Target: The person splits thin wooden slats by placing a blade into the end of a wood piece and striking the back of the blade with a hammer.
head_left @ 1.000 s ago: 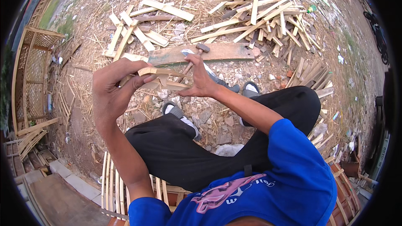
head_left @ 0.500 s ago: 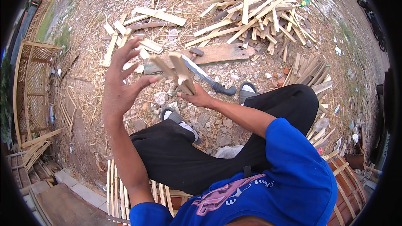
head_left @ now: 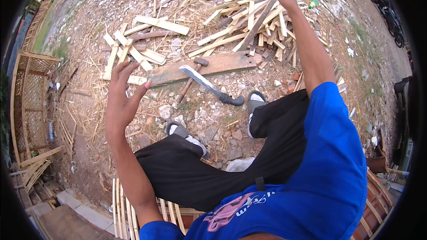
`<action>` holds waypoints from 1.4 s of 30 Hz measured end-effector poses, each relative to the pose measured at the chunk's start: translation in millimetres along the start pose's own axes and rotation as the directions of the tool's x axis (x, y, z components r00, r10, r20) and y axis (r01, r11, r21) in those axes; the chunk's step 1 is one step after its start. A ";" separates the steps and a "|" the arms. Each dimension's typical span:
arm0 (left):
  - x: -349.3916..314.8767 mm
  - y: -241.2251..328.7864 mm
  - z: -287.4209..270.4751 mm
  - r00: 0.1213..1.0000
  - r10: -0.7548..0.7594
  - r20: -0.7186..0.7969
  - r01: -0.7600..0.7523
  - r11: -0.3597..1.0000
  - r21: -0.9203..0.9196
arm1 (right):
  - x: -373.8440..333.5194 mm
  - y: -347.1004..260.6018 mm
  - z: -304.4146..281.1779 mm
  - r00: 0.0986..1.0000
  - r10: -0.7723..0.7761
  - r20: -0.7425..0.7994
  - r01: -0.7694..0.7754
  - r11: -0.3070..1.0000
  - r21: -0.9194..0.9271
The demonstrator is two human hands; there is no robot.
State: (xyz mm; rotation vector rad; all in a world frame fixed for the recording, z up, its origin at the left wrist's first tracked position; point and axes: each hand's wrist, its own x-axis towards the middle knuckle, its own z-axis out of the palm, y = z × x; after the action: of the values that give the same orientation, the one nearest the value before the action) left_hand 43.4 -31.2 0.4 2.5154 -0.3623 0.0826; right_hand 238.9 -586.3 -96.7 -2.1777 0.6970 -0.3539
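My right hand (head_left: 287,2) reaches to the far right. Its fingers close on the upper end of a dark bamboo strip (head_left: 259,22), which slants across a pile of pale split strips (head_left: 231,31). My left hand (head_left: 122,95) is raised at the left with fingers apart and nothing in it. Between my feet and a worn plank (head_left: 222,64) lies a machete (head_left: 200,79) with a curved dark handle. It crosses the wooden handle of a hammer (head_left: 200,62), whose head rests on the plank.
A smaller group of pale strips (head_left: 122,46) lies beyond my left hand. My sandalled feet (head_left: 257,100) stand on stony, straw-littered ground. A lattice frame (head_left: 33,102) stands at the far left. Under me is a slatted bamboo seat (head_left: 122,209). Motorbikes (head_left: 391,22) stand far right.
My right hand has left the middle and gone out to the pile. The pale pieces it held are gone from it, and it now grips the dark strip. My left hand has lowered slightly.
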 end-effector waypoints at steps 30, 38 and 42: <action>95.1 -284.5 294.4 0.868 -0.496 -0.032 0.492 0.848 0.194 | -175.6 16.8 56.6 0.310 -0.029 0.950 0.615 0.769 -0.177; 134.2 -364.6 311.1 0.557 -0.707 -0.436 0.827 0.520 0.214 | -194.7 3.4 79.2 0.219 -0.009 0.976 0.567 0.815 -0.120; 122.4 -421.6 295.4 0.160 -0.868 -0.470 0.961 0.245 -0.127 | -192.2 17.4 76.2 0.276 0.067 0.959 0.522 0.828 -0.208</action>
State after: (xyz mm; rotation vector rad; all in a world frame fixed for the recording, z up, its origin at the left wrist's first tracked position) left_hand 270.8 104.8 -457.6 2.3164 1.5309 0.2149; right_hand 112.5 -435.5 -162.5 -2.4179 -0.3288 1.1173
